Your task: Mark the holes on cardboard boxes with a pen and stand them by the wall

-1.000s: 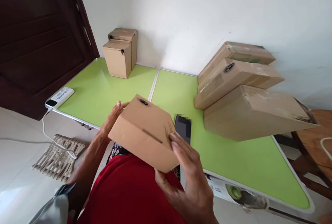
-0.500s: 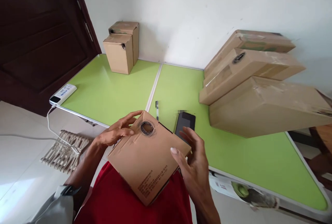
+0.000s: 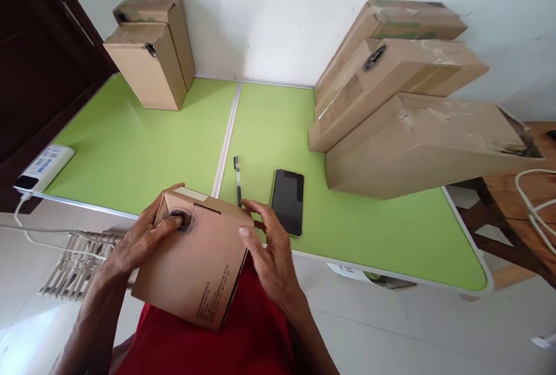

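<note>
A small cardboard box (image 3: 200, 265) with printed text and a dark round hole rests against my red shirt at the near edge of the green table (image 3: 130, 155). My left hand (image 3: 139, 239) grips its left side, with a finger at the hole. On the box's right edge lies my right hand (image 3: 264, 241), fingers curled against it. A black pen (image 3: 237, 178) and a dark phone (image 3: 288, 201) lie on the table just beyond the box.
Two small boxes (image 3: 150, 50) are stacked at the far left by the wall. Three long cardboard boxes (image 3: 403, 102) pile up at the right. A white power bank (image 3: 43, 166) with a cable sits on the left edge. A dark door stands left, a wooden table right.
The box has turned and dropped lower toward my lap. My left finger has reached the round hole. The view has shifted down and right, and the pen now shows fully.
</note>
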A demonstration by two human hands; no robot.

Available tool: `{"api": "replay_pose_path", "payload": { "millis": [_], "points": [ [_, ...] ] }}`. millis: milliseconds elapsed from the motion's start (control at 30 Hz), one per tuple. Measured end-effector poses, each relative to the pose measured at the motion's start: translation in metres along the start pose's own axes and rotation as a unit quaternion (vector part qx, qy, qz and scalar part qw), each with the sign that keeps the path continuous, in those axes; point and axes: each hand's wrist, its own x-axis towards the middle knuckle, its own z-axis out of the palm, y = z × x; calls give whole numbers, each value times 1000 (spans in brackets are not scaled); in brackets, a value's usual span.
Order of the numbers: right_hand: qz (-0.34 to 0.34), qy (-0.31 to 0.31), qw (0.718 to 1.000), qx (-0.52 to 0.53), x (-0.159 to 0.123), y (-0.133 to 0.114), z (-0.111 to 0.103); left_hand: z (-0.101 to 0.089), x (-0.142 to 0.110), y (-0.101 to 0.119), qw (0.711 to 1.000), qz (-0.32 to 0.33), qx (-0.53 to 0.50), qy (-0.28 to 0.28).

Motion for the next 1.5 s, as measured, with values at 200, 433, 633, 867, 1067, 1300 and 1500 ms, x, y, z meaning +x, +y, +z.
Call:
{"api": "replay_pose_path", "payload": {
  "millis": [200, 433, 633, 867, 1067, 1300, 1500],
  "points": [
    [84, 191, 966, -154, -3, 33, -71, -1, 9, -7, 1000, 7, 0, 8],
    [83, 173, 929, -318, 6, 75, -86, -12, 0, -5, 996, -6, -71, 50],
    [37, 166, 911, -376, 30, 88, -55, -17, -11, 2, 989, -18, -116, 90],
    [4, 154, 893, -423, 49, 62, -26, 10, -4, -6, 992, -38, -118, 38],
    [33, -45, 884, -464, 71, 24, 4, 14, -3, -7, 996, -36, -85, 2],
    [81, -90, 891, -437, 95, 32, 18, -5, -11, -15, 991, -17, -107, -75],
    [56, 61, 949, -305, 89, 24, -21, 0, -15, -6, 988, 5, -114, -103]
  ]
}}
